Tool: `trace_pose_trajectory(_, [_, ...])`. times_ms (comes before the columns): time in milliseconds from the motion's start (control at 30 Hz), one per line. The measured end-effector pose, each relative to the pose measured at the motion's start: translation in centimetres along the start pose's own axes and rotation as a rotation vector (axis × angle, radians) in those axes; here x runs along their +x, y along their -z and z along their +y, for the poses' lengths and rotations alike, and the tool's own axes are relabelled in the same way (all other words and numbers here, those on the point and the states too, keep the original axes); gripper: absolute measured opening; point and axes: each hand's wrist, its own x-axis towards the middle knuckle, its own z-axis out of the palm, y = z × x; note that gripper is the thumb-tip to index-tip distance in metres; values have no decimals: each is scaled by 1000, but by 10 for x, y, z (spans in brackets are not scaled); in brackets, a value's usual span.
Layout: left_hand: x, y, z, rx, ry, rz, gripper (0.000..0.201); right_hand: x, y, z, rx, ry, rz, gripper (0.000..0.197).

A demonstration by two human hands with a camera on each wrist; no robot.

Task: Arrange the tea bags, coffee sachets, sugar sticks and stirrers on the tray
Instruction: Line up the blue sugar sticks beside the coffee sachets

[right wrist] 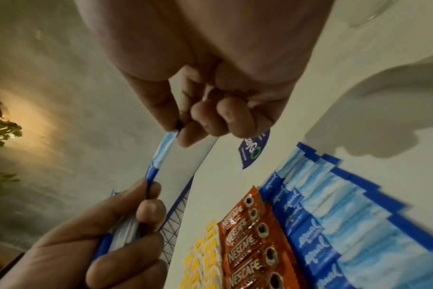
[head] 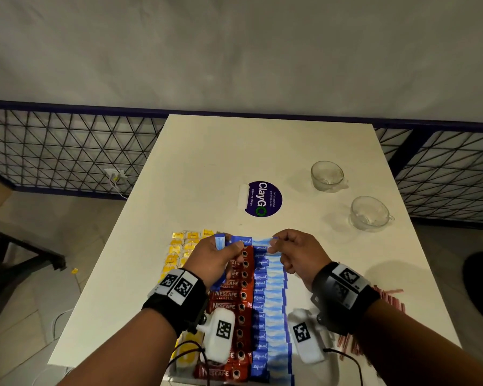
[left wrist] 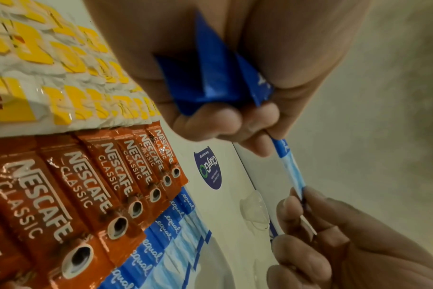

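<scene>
Three rows lie side by side in front of me: yellow tea bags (head: 179, 252) on the left, red Nescafe coffee sachets (head: 229, 299) in the middle, blue sugar sticks (head: 271, 302) on the right. They hide most of the tray beneath them. At the far end of the rows, one blue sugar stick (head: 258, 241) is stretched between my hands. My left hand (head: 234, 247) pinches its dark-blue end and also grips a bundle of spare sticks (left wrist: 215, 78). My right hand (head: 273, 245) pinches the pale end (right wrist: 169, 136). Red stirrers (head: 391, 295) lie loose on the table under my right wrist.
Two empty glass cups (head: 328, 176) (head: 370, 214) stand on the white table at the far right. A round purple sticker (head: 264, 199) lies beyond the rows. The table's left edge (head: 117, 227) drops to the floor, and a black mesh fence (head: 67, 146) runs behind.
</scene>
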Motion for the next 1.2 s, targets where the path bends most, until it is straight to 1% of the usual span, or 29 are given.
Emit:
trace_pose_trajectory(67, [3,1,-5,56,12,6,19,4,7,7,23,-54,36,11])
trace_pose_trajectory(167, [4,12,-13,137,19,27,23,15,25,28,22,-151,140,17])
trace_pose_trajectory(233, [2,22,-20,183,39,48,23,22,36,42,0,-208,183,19])
trace_pose_trajectory(333, [-3,33,-29,195,75,71,19,28,44,56,-38,-287,180,17])
trace_pose_trajectory(433, [-8,39,-35,183,105,83,18,36,43,62,-73,-326,151,17])
trace_pose_trajectory(533, [-12,41,-36,162,124,89,15,46,40,66,-134,-329,144,17])
trace_pose_trajectory(600, [-13,42,-36,168,124,88,16,53,40,68,-214,-315,146,18])
trace_pose_trajectory(767, [-17,46,-37,141,147,92,21,67,40,75,-367,-278,152,21])
trace_pose_trajectory(833, [-18,48,-38,141,151,93,26,69,39,76,-429,-265,157,21])
trace_pose_trajectory(900, [-19,49,-40,148,162,91,30,70,39,77,-428,-254,163,22])
trace_pose_trajectory(967, [-19,48,-40,141,165,98,28,69,40,78,-423,-247,179,23])
trace_pose_trajectory(1067, [-20,46,-41,154,153,105,19,69,39,78,-462,-252,198,19])
trace_pose_trajectory(1200, [-21,47,-43,164,153,104,15,68,37,76,-556,-229,191,27])
